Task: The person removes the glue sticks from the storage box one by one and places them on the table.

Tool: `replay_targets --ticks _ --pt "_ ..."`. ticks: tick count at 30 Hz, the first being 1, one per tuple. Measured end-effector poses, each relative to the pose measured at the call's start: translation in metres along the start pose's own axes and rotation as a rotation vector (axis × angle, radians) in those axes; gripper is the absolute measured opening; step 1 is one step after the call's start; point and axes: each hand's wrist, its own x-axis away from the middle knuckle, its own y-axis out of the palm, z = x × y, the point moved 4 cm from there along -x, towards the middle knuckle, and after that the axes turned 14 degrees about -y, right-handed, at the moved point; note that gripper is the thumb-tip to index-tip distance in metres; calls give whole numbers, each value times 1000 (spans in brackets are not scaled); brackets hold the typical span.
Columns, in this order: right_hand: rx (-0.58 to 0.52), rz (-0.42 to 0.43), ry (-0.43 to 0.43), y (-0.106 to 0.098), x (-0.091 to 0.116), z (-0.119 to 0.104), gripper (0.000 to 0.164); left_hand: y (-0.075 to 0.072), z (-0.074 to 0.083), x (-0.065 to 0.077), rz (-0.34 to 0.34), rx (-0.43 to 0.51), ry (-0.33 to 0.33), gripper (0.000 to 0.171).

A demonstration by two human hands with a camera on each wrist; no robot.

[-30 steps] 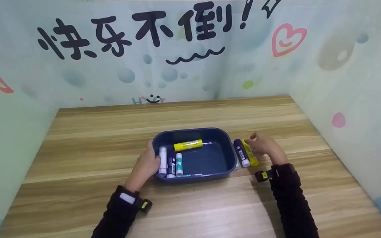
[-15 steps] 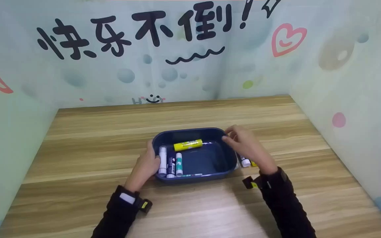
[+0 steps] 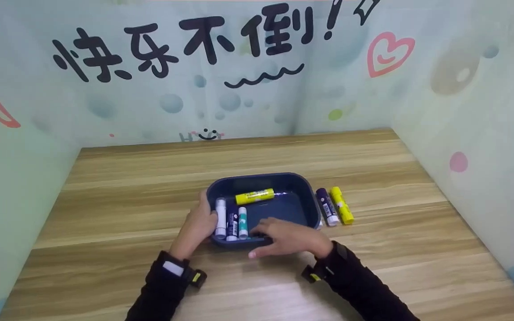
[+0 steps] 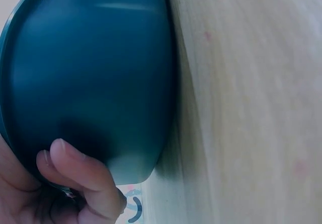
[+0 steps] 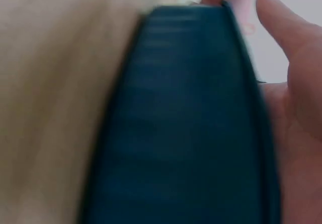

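My left hand [image 3: 198, 222] grips the left end of a dark blue plastic bin [image 3: 304, 183], and the left wrist view shows its fingers curled against the outer wall. Inside, a white glue stick [image 3: 221, 218], a purple one [image 3: 232, 224] and a teal-and-white one [image 3: 242, 223] lie side by side at the left. A yellow glue stick [image 3: 254, 196] lies near the back wall. My right hand [image 3: 290, 237] reaches over the front rim, fingers down inside beside the teal stick, covering most of a thin pen-like item there. Its thumb [image 5: 289, 22] stays outside, apart from the wall.
Right of the bin, a purple glue stick with a white cap [image 3: 327, 206] and a yellow one [image 3: 342, 205] lie on the wood-grain table [image 3: 141, 178]. Printed fabric walls [image 3: 248, 107] enclose the back and sides.
My right hand has come from the sticks on the right, over the bin's right rim, to its front inside. Both outside sticks stay on the table. The left hand keeps its grip.
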Motion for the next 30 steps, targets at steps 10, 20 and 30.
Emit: replay_targets --ticks 10,20,30 --pt "41 56 7 3 -4 5 62 1 -1 1 12 -2 23 59" --pt "-160 154 -80 -3 -8 12 40 1 -2 -1 10 10 26 60" --pt "-279 242 -163 -14 -1 6 26 0 -1 0 14 1 19 63"
